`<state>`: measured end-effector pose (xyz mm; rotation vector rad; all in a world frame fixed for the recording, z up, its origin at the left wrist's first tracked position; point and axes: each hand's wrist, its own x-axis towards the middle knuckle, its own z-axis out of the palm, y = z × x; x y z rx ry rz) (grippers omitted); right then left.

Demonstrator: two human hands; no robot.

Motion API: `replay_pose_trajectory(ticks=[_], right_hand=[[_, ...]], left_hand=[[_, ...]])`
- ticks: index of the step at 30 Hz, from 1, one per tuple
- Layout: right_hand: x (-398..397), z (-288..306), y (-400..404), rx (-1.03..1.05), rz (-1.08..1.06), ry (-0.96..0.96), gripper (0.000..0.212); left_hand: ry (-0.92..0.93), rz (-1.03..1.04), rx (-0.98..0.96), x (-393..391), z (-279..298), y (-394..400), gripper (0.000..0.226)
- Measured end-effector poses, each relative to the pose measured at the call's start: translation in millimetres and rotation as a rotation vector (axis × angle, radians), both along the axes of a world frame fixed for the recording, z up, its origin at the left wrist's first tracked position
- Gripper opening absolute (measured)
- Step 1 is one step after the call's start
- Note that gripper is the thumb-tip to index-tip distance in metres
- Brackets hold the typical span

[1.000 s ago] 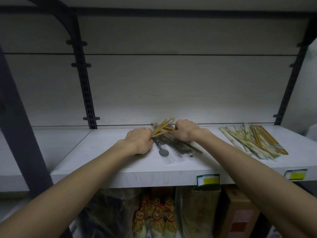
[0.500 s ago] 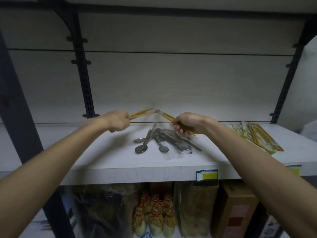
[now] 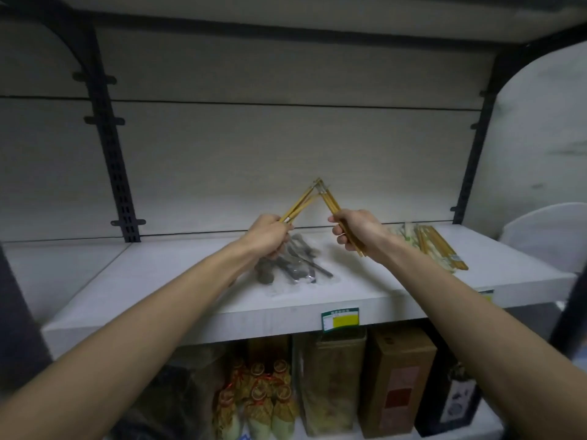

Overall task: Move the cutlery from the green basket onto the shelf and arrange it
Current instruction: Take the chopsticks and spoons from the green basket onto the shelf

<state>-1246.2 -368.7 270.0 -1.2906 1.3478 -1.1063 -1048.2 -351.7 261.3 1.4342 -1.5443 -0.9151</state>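
White wood-grain shelf (image 3: 178,281), front edge carrying a green-and-yellow price label (image 3: 340,319).

Left hand (image 3: 269,235): raised above the shelf, fingers curled round a bundle of yellow-brown wooden chopsticks (image 3: 300,200) that slants up and to the right.

Right hand (image 3: 357,231): raised likewise, fingers curled round a second bundle of yellow-brown chopsticks (image 3: 330,200) that slants up and to the left, its lower ends sticking out below the hand. The top ends of the two bundles meet in a peak between the hands.

Heap of dull metal spoons in clear plastic sleeves (image 3: 293,268): lying on the shelf under and just before the left hand, blurred.

Pile of wrapped pale and brown chopsticks (image 3: 435,249): lying on the shelf right of the right hand.

Lower level: gold-wrapped bottles (image 3: 257,398), brown cardboard boxes (image 3: 395,379).
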Motion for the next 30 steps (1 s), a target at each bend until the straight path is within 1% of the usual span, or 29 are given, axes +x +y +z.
replay_pose_trajectory(ticks=[3,5,7,8,9,12,13,15,16,18,20,22,26,30], right_hand=[[-38.1,-5.9,4.4,-0.057,-0.122,0.173,0.017],[-59.2,-8.3,4.9,-0.073,-0.162,0.264,0.019],[-77.2,-6.3,4.7,-0.104,-0.181,0.43,0.023],[-84.9,-4.8,4.8,-0.123,-0.189,0.531,0.026],[-91.3,-4.0,4.7,-0.139,-0.196,0.626,0.029],[-101.7,-8.9,6.1,-0.157,-0.209,0.829,0.034],[-102.9,-13.2,6.4,-0.168,-0.215,0.894,0.034],[-103.3,-25.2,4.3,-0.2,-0.197,0.987,0.027],[-102.4,-31.6,3.8,-0.223,-0.188,1.011,0.023],[-99.4,-42.3,3.1,-0.286,-0.182,1.027,0.024],[-97.6,-48.8,2.7,-0.368,-0.187,1.014,0.023],[-98.4,-51.7,1.5,-0.397,-0.173,0.978,0.023],[-102.5,-47.6,-0.5,-0.379,-0.147,0.889,0.024],[-90.8,-39.1,6.4,-0.468,-0.244,0.889,0.037]], left_hand=[[-0.073,-0.047,-0.011,-46.6,-7.3,-10.7,0.017],[-0.131,-0.079,0.003,-76.4,-12.6,-12.7,0.016],[-0.202,-0.126,0.015,-104.5,-15.6,-8.0,0.013],[-0.242,-0.153,0.014,-116.4,-16.9,-5.3,0.015],[-0.303,-0.171,-0.004,-126.9,-18.5,-1.6,0.021],[-0.608,-0.181,-0.134,-148.1,-28.6,7.1,0.038],[-0.68,-0.173,-0.175,-151.4,-33.0,7.4,0.039],[-0.751,-0.147,-0.239,-155.0,-40.2,7.7,0.037],[-0.767,-0.139,-0.272,-155.7,-42.8,8.8,0.034],[-0.785,-0.141,-0.33,-157.2,-46.2,10.6,0.029],[-0.819,-0.152,-0.365,-159.3,-46.9,13.3,0.022],[-0.834,-0.146,-0.385,-160.2,-46.4,12.9,0.019],[-0.884,-0.116,-0.403,-150.5,-46.6,12.4,0.029],[-0.975,0.002,-0.531,-122.7,-44.7,12.1,0.041]])
